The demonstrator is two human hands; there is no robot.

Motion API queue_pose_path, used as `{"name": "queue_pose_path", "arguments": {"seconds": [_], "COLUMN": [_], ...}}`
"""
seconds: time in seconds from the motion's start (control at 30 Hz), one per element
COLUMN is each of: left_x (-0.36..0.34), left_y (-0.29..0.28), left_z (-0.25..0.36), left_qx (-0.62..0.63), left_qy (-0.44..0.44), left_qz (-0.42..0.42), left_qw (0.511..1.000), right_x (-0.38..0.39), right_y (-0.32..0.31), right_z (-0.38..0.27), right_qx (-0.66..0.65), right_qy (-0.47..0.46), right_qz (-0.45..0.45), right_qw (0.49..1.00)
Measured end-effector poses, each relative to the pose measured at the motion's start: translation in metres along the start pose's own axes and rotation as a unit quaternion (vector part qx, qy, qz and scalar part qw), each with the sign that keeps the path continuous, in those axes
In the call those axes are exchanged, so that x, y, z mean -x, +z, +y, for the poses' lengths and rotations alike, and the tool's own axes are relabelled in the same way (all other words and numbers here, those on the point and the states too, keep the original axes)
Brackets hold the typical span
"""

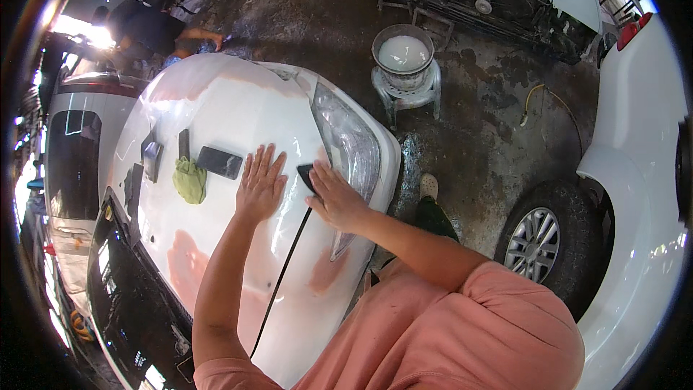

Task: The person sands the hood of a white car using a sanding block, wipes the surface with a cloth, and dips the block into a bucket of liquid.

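Observation:
My left hand lies flat on the white car hood, fingers together and stretched out, with nothing in it. Just to its right, my right hand presses a small black sheet or pad, perhaps sandpaper, against the bodywork beside the headlight. Most of that black piece is hidden under the fingers. Left of my left hand are a dark rectangular block, a crumpled green cloth, a narrow dark strip and a shiny black piece. Pinkish filler patches mark the paint.
Beyond the headlight, a bucket of whitish liquid stands on a plastic stool. A white vehicle with a large wheel is at the right; a partly dismantled car front is at the back. Another person bends down at the far left.

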State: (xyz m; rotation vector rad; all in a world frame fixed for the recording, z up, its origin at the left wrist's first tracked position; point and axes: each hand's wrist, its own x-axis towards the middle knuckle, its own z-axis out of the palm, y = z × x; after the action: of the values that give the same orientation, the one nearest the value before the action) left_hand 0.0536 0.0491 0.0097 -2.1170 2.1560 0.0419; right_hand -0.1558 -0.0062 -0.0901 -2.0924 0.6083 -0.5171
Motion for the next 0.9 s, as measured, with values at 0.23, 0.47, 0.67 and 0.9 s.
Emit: {"name": "queue_pose_path", "arguments": {"seconds": [0.23, 0.47, 0.67, 0.9], "left_x": [-0.004, -0.005, 0.0, -0.006], "left_y": [-0.005, -0.002, 0.0, -0.001], "left_z": [0.004, 0.001, 0.0, 0.0], "left_qx": [-0.016, -0.015, -0.008, -0.004], "left_qy": [-0.014, 0.007, -0.008, 0.002], "left_qz": [-0.036, -0.011, -0.021, -0.009], "left_qw": [0.999, 1.0, 1.0, 1.0], "right_x": [-0.039, -0.038, -0.018, -0.077], "right_y": [0.004, -0.001, 0.012, -0.014], "right_z": [0.015, 0.016, 0.013, 0.055], "right_qx": [0.012, -0.033, -0.064, -0.461], "right_qy": [0.023, 0.049, 0.079, 0.154], "right_qz": [0.033, 0.054, 0.044, 0.021], "right_qw": [0.999, 0.997, 0.994, 0.873]}}
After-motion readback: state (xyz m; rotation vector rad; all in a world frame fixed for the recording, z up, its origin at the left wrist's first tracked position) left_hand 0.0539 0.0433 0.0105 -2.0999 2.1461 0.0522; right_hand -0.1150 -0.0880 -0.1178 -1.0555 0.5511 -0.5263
